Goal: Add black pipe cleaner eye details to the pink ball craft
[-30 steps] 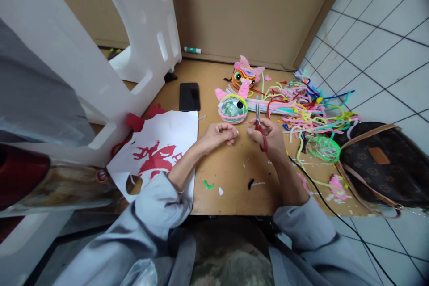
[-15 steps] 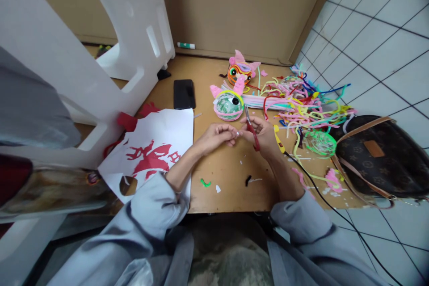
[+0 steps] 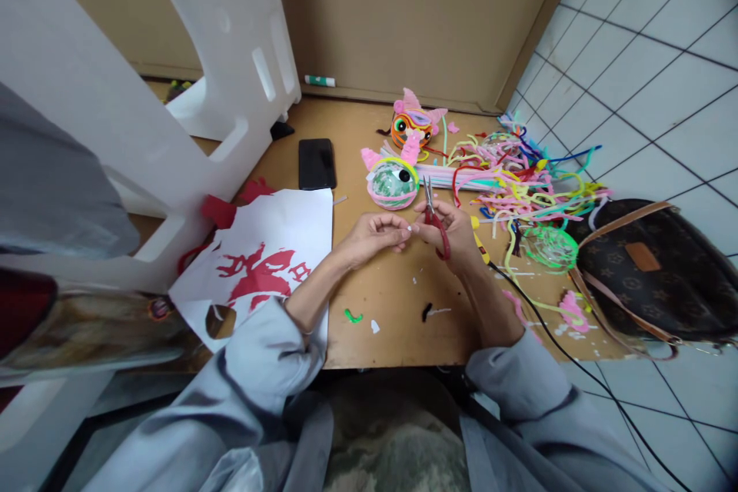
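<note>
My left hand (image 3: 374,237) is closed in a pinch on a tiny white piece (image 3: 410,228), too small to name. The fingertips of my right hand (image 3: 447,229) meet it from the other side. That hand also holds red-handled scissors (image 3: 437,224), their metal blades pointing away from me. Just beyond my hands sits a green, round craft head (image 3: 393,183) with pink ears, a yellow brow and a black eye. Behind it stands an orange mask-like craft head (image 3: 411,125), also with pink ears.
A heap of coloured pipe cleaners (image 3: 519,169) lies to the right, near a yellow corded tool (image 3: 480,241) and a brown handbag (image 3: 657,269). At left are a black phone (image 3: 317,164) and white paper (image 3: 288,215) with red shapes. Scraps, including a green one (image 3: 354,316), lie in front.
The scissors have turned slightly in my right hand, and their blades and handle now show more broadly. Both hands stay almost in place around the tiny white piece.
</note>
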Demonstrator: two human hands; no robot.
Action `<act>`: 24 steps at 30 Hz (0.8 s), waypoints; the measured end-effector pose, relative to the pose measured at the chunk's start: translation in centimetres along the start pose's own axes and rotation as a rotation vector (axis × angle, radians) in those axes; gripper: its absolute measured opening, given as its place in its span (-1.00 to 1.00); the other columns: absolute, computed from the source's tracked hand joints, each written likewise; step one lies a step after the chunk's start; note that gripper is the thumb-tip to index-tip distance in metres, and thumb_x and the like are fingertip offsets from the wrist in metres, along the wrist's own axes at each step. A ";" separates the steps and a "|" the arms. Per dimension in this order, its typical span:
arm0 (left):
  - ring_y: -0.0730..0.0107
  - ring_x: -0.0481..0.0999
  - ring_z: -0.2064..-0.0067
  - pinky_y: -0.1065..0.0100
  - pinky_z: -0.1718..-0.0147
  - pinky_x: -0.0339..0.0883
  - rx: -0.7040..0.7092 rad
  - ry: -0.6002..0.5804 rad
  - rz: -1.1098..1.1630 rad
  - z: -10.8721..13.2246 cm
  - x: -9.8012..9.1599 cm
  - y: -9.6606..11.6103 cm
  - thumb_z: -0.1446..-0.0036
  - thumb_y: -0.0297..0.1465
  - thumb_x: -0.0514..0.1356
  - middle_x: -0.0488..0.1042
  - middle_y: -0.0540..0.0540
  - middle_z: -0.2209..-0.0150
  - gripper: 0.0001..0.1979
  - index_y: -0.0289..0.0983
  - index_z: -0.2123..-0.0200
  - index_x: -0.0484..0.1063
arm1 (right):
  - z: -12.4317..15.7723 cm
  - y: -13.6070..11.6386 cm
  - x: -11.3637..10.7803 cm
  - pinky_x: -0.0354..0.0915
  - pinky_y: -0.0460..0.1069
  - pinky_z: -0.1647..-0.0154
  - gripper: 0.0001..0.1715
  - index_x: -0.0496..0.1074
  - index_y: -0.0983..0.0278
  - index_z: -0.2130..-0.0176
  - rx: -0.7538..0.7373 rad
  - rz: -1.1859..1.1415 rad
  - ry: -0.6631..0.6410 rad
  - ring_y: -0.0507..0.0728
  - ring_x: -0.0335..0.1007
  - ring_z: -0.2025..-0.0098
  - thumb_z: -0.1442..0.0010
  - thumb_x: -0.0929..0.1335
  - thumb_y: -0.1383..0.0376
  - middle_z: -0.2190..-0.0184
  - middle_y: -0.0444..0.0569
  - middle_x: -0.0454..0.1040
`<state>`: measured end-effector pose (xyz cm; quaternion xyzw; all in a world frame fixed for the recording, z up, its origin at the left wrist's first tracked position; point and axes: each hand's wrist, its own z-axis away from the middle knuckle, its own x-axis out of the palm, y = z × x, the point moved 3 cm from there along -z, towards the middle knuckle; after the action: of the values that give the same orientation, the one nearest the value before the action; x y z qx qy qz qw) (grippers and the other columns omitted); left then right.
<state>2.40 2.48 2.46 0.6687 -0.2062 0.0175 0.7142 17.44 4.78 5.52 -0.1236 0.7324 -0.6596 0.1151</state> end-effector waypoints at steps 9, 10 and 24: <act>0.56 0.40 0.53 0.45 0.49 0.28 -0.013 0.010 -0.026 0.1 0.1 0.4 0.16 -0.18 0.41 0.47 -0.01 0.54 -0.63 -0.37 0.41 0.51 | -0.1 0.3 0.0 0.29 -0.09 0.44 -0.50 0.45 0.26 0.27 -0.078 0.029 0.002 -0.01 0.34 0.49 0.21 0.56 0.13 0.53 -0.17 0.44; 0.56 0.40 0.53 0.46 0.50 0.28 -0.014 0.008 -0.023 0.1 0.1 0.5 0.16 -0.17 0.41 0.47 -0.01 0.55 -0.63 -0.37 0.41 0.51 | 0.0 0.2 0.1 0.30 -0.09 0.43 -0.50 0.45 0.26 0.27 -0.085 0.031 0.001 0.00 0.34 0.49 0.21 0.56 0.14 0.53 -0.17 0.45; 0.58 0.39 0.55 0.47 0.51 0.28 0.018 0.093 0.004 -0.1 0.1 0.2 0.19 -0.16 0.42 0.44 0.02 0.56 -0.60 -0.36 0.43 0.46 | -0.1 0.9 -0.1 0.21 -0.12 0.56 -0.51 0.40 0.24 0.29 -0.030 -0.058 0.130 -0.07 0.25 0.60 0.22 0.55 0.16 0.56 -0.23 0.43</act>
<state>2.43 2.60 2.67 0.6731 -0.1739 0.0517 0.7170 17.48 4.98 4.63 -0.1035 0.7443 -0.6581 0.0463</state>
